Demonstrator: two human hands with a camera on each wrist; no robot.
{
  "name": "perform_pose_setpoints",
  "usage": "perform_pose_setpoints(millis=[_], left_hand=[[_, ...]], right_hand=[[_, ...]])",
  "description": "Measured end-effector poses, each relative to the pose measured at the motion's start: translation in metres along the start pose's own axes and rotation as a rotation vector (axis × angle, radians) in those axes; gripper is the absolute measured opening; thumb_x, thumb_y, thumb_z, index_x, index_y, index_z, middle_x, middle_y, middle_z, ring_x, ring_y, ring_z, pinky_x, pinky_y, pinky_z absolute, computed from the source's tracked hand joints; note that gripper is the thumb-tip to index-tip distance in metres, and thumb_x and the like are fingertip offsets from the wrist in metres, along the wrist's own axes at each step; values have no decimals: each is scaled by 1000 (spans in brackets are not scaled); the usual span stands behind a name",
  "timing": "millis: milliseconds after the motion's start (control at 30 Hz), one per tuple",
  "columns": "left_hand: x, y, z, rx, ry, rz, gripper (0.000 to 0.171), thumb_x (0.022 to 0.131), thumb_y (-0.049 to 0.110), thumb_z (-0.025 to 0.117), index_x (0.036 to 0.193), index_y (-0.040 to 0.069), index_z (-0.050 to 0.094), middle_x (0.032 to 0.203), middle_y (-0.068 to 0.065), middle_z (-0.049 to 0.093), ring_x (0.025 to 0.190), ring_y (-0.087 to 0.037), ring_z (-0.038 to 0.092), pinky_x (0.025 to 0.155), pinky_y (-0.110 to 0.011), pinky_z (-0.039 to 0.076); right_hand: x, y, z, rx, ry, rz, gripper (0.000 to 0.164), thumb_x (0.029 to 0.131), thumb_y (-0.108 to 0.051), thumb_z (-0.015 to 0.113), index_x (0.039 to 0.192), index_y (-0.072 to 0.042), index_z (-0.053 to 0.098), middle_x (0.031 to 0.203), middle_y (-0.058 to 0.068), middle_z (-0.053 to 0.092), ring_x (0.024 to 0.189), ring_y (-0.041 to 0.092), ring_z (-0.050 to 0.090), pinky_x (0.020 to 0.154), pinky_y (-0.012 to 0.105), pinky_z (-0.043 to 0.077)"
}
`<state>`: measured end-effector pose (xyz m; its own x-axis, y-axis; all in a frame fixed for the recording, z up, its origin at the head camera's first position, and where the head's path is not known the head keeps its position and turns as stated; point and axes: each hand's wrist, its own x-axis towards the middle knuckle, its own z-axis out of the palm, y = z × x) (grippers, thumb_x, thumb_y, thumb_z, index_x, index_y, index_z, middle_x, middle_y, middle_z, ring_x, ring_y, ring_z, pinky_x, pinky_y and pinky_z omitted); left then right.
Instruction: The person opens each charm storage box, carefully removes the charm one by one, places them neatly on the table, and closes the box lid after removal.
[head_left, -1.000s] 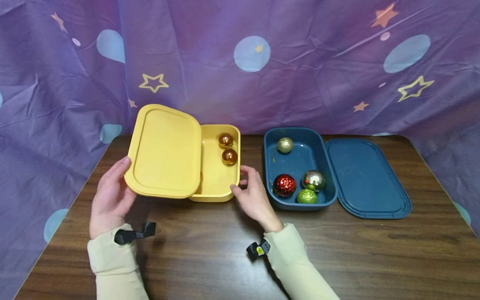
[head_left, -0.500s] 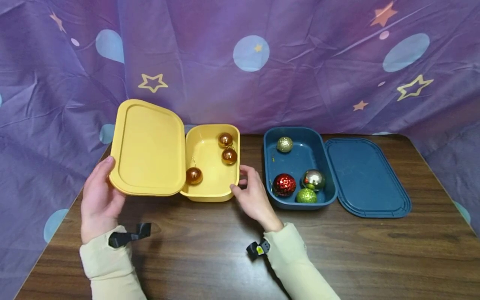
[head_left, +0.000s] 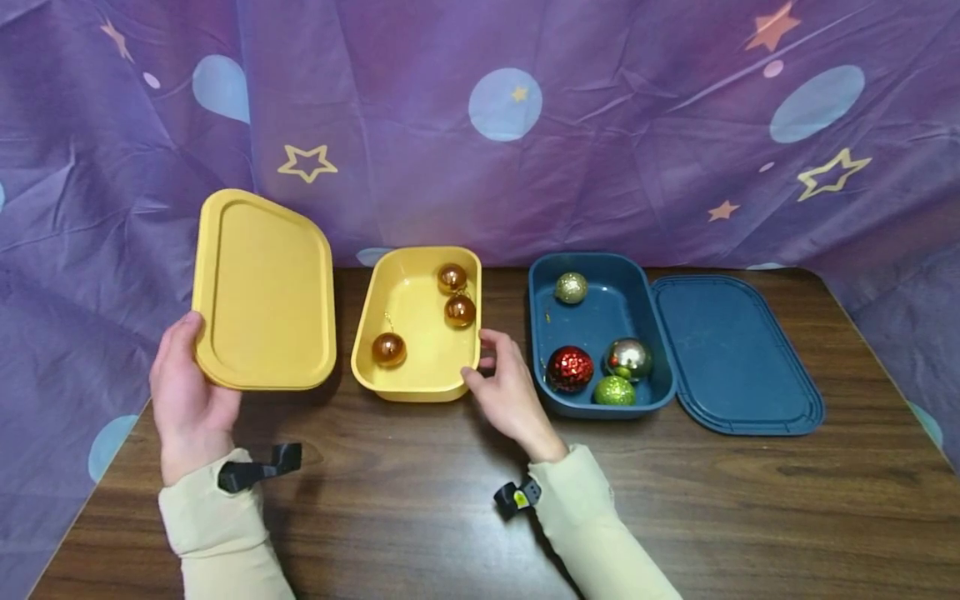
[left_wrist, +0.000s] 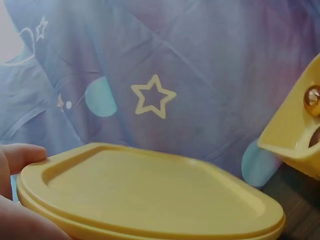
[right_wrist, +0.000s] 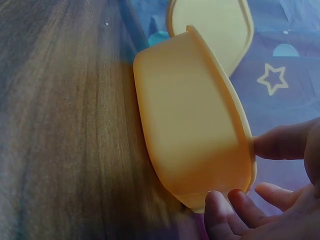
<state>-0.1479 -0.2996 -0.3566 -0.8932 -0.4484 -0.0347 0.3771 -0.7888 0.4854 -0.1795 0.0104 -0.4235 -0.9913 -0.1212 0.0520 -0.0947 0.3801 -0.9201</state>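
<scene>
My left hand (head_left: 191,392) grips the left edge of a yellow lid (head_left: 266,292), held up and tilted to the left of the yellow box (head_left: 416,387). The thumb and a finger clasp the lid's edge in the left wrist view. The yellow box stands uncovered on the table, with three shiny amber baubles (head_left: 388,350) inside. At its front right corner, my right hand (head_left: 510,400) holds the box: the thumb touches the rim (right_wrist: 252,150) and bent fingers lie against the outer wall. The underside of the lid is hidden from the head view.
A blue box (head_left: 600,325) to the right holds a red bauble (head_left: 570,368), a silver one (head_left: 628,358), a green one (head_left: 615,391) and a pale gold one (head_left: 572,287). Its blue lid (head_left: 738,354) lies beside it. A purple curtain (head_left: 420,125) hangs behind the table.
The left hand has carried the yellow lid leftward off the yellow box, uncovering the front left amber bauble. The lid tilts more upright. My right hand has stayed at the box corner.
</scene>
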Motion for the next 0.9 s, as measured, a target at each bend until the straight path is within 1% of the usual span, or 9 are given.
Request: perform_pose_setpoints(millis=[100,200,367,467,567,700,767,833,900], left_hand=[[1,-5,4,105,108,81,4,93,-2,58,95,-4,56,93,-16,66,80,-26,66,66,-34,57],[1,-9,6,208,189,153,5,88,-2,64,90,-4,60,87,-14,64,74,-23,63,60,-30,56],[3,-13,5,360,266,237,5,84,0,70,84,-2,65,83,-9,61,70,-19,60,57,-25,53],[3,-16,4,503,311,293,4,84,2,71,81,3,68,80,-4,59,71,-15,56,58,-22,49],[4,-19,2,663,340,369,11,84,2,70,76,10,69,76,1,58,72,-11,52,61,-19,44],[7,-23,-1,780,356,452,21,85,0,67,72,17,68,71,5,57,70,-9,50,62,-19,41],[8,-25,-1,830,360,472,22,85,1,66,72,19,68,70,7,57,69,-7,50,63,-18,41],[8,-27,-2,897,358,486,17,86,3,66,76,17,69,70,9,57,69,-6,50,63,-18,40],[9,-30,-1,975,345,497,8,86,5,66,82,10,70,70,12,58,69,-5,50,64,-19,40]], right_hand=[[0,0,0,-4,-1,7,56,86,-7,66,137,-1,43,128,19,51,106,31,60,84,38,55],[0,0,0,-6,-1,14,56,86,-7,66,137,-2,44,128,19,51,106,31,60,84,38,55],[0,-1,-1,-1,1,17,56,86,-8,67,137,-2,44,128,19,51,106,32,61,84,38,55],[0,-1,-1,-4,2,14,56,85,-8,67,136,-2,45,127,19,51,106,32,61,84,39,55],[0,0,-1,-5,3,8,56,85,-8,67,136,-2,45,126,19,52,105,32,61,85,40,55],[0,1,-1,0,4,1,55,85,-7,67,135,-1,46,125,20,52,105,33,61,84,40,55],[0,1,-1,2,3,0,55,85,-7,67,135,-1,45,125,20,52,105,33,61,84,39,55],[0,1,-1,3,1,3,55,85,-7,67,136,-1,45,125,20,51,105,32,61,83,39,56],[0,0,-1,0,-1,5,55,85,-7,66,136,-1,45,126,20,51,105,31,61,83,38,56]])
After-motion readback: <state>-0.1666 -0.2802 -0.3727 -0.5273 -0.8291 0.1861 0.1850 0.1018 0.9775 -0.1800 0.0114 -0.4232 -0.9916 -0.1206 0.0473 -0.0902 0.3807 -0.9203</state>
